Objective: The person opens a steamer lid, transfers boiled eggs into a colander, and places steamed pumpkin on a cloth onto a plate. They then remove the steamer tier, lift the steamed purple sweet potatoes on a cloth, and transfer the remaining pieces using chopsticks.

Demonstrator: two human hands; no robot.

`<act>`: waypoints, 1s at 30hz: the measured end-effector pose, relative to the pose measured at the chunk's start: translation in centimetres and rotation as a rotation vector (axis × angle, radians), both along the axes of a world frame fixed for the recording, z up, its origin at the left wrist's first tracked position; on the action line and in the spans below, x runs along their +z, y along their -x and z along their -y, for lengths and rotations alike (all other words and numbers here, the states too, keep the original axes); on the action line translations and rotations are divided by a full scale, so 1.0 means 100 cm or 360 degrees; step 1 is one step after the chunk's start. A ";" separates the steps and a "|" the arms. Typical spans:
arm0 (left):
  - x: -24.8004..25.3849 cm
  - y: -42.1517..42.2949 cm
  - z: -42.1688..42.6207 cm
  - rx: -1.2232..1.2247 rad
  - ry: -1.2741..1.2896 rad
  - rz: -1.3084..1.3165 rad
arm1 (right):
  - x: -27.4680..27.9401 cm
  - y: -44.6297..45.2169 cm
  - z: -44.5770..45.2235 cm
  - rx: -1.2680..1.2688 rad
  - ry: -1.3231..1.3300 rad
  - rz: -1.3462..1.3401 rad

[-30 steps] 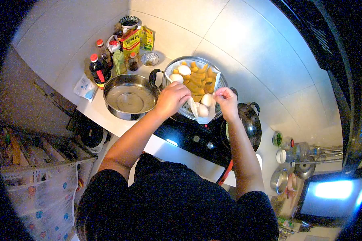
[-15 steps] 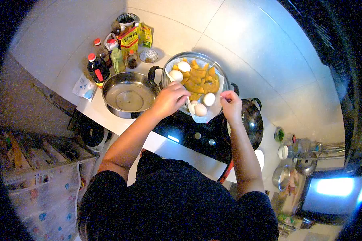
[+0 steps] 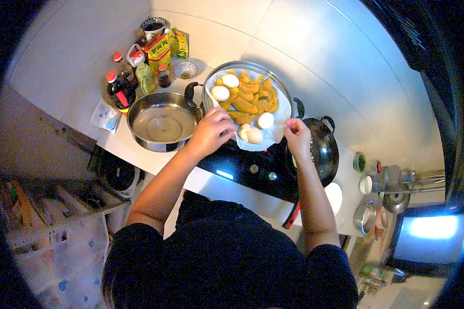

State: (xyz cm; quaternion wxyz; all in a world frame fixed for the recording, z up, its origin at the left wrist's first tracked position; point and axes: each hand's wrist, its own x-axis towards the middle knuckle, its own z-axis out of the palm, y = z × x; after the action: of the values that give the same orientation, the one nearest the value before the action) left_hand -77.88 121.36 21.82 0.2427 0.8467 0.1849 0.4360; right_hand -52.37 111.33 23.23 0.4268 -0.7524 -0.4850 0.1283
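A round metal steamer pot (image 3: 292, 95) with black handles holds a white paper or cloth liner (image 3: 276, 130). On the liner lie yellow-orange pumpkin pieces (image 3: 245, 106) and several eggs (image 3: 265, 121), some near its front edge and some at the left. My left hand (image 3: 213, 133) is closed in a pinch on the liner's front-left edge. Across from it, my right hand (image 3: 297, 137) pinches the liner's front-right edge between thumb and fingers. Both hands are over the near side of the pot, clear of the eggs.
An open steel pot (image 3: 163, 138) stands at left, beside sauce bottles (image 3: 121, 92) and seasoning bags (image 3: 158, 51). A dark wok (image 3: 322, 154) stands right of the steamer. The black cooktop (image 3: 242, 167) lies below. Bowls (image 3: 365, 216) and jars line the right counter.
My left hand has shifted slightly left and down, and the liner's front edge near it lies flatter. The right hand keeps its pinch. The whole view has moved a little.
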 end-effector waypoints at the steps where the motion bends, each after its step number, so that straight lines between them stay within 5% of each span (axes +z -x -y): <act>1: -0.001 -0.001 -0.001 0.0028 -0.0004 0.0006 | 0.003 0.002 0.002 -0.0005 0.0000 -0.0010; 10: -0.010 -0.013 -0.006 0.0414 -0.0005 0.0067 | -0.015 0.018 0.047 -0.0173 -0.0145 -0.0264; 26: -0.007 0.008 0.012 0.0147 -0.0174 -0.0218 | -0.025 0.037 0.195 -0.0864 -0.0251 -0.0343; 30: -0.002 0.010 0.035 0.0250 -0.0248 -0.0227 | -0.023 0.031 0.238 -0.0946 -0.0346 -0.0722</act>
State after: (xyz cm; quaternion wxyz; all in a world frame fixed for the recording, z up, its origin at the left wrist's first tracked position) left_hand -78.89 117.85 21.65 0.1276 0.8747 0.2330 0.4053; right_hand -55.46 87.57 20.95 0.6190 -0.7630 -0.1500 0.1101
